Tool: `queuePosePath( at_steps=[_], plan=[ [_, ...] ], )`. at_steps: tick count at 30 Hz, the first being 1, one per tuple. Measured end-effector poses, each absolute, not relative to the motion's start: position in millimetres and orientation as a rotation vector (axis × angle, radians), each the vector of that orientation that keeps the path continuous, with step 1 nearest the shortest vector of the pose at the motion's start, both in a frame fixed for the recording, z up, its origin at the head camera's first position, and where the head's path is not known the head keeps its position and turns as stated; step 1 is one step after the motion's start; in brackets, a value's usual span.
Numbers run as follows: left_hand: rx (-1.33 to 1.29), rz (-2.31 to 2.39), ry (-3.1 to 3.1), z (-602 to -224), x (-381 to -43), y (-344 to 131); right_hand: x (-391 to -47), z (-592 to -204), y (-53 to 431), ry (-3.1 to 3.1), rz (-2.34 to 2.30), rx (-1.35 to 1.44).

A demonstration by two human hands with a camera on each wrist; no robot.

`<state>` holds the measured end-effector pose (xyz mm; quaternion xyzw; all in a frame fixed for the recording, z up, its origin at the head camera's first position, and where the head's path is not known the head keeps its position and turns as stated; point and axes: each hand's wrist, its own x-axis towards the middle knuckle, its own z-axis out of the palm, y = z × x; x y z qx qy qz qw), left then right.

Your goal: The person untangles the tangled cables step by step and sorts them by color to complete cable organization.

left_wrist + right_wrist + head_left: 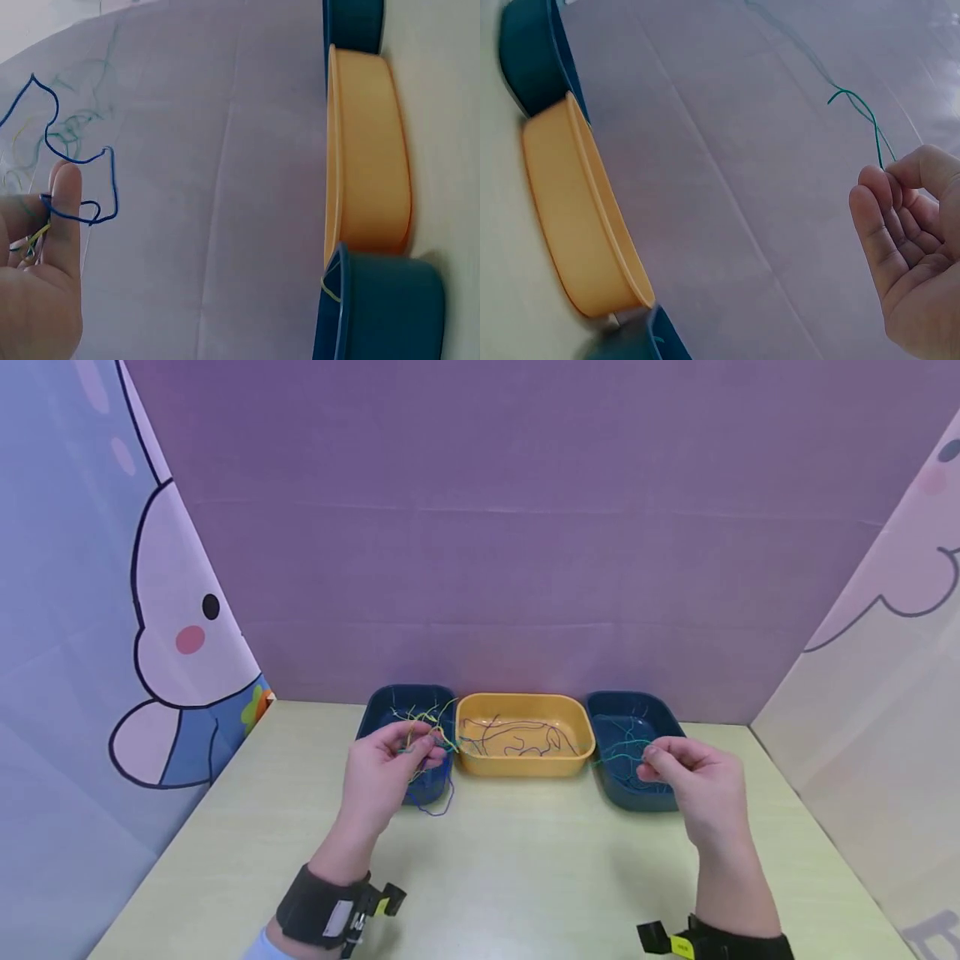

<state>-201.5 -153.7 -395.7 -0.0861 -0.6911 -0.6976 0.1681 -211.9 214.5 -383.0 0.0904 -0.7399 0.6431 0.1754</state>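
Above the left dark blue bin [366, 722], my left hand [382, 772] pinches a tangle of thin strings, with yellow string [427, 717] at the top. A kinked blue string [114, 184] hangs from those fingers and loops out past them in the left wrist view. My right hand [701, 781] is at the near side of the right dark blue bin [637, 800]. Its thumb and finger pinch a green string [875, 131], which stretches away from the fingertips. Whether that string joins the left hand's tangle, I cannot tell.
Between the two blue bins stands a yellow bin [525, 767] with several dark strings [517, 727] inside. Green strings [626, 760] lie in the right bin. A yellow string [330, 291] crosses the left bin's rim. A purple backdrop [517, 568] rises behind the pale table [540, 860].
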Motion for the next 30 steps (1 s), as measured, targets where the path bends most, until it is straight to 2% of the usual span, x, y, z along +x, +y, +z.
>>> queuePosePath(
  at_steps=[9,15,22,30],
  plan=[
    [-0.219,-2.016,-1.88,-392.8,-202.6,-162.4,-211.8,-376.1,238.1,-1.911,1.967,0.087],
    [-0.248,-2.018,-1.881,-391.4,-201.8,-160.4,-217.3,-372.3,245.5,-1.886,1.975,0.073],
    [-0.325,-2.072,-1.884,-392.9,-203.6,-155.6,-229.3,-368.2,260.1,-1.972,1.877,0.036],
    [-0.294,-2.115,-1.942,-393.6,-200.0,-150.3,-253.4,-374.7,275.2,-2.232,1.618,-0.039]
  ],
)
